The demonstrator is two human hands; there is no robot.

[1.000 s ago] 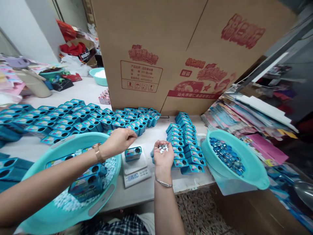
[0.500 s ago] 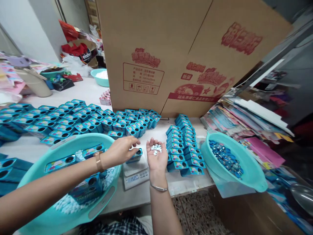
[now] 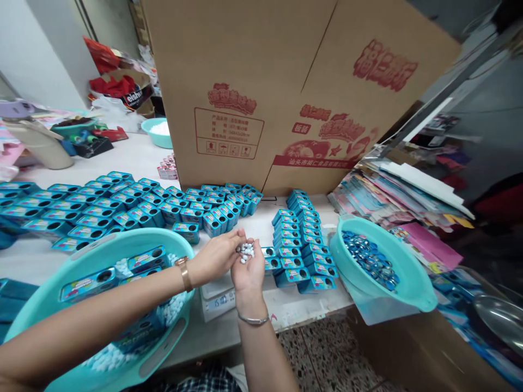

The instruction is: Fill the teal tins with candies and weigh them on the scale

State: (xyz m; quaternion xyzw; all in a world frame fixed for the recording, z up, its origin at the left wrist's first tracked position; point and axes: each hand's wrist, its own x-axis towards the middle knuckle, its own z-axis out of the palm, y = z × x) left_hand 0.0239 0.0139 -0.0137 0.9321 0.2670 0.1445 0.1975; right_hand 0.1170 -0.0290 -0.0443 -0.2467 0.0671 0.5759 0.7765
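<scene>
My right hand (image 3: 247, 270) is held palm up and cupped, with a small heap of white candies (image 3: 246, 251) in it. My left hand (image 3: 218, 257) reaches across, and its pinched fingertips touch that heap. Both hands hover over a small white scale (image 3: 218, 298), whose display shows under them. Whatever stands on the scale is hidden by my hands. At my left a large teal basin (image 3: 95, 242) holds white candies and several blue tins (image 3: 147, 258).
Rows of blue tins (image 3: 102, 207) cover the table's left half, and stacked tins (image 3: 302, 239) stand right of my hands. A second teal basin (image 3: 409, 264) holds blue round caps (image 3: 368, 257). A big cardboard box (image 3: 265, 81) stands behind, with paper sheets (image 3: 400, 190) at the right.
My left hand left the tin on the scale and moved right to the candies. My right hand shifted left to meet it over the scale.
</scene>
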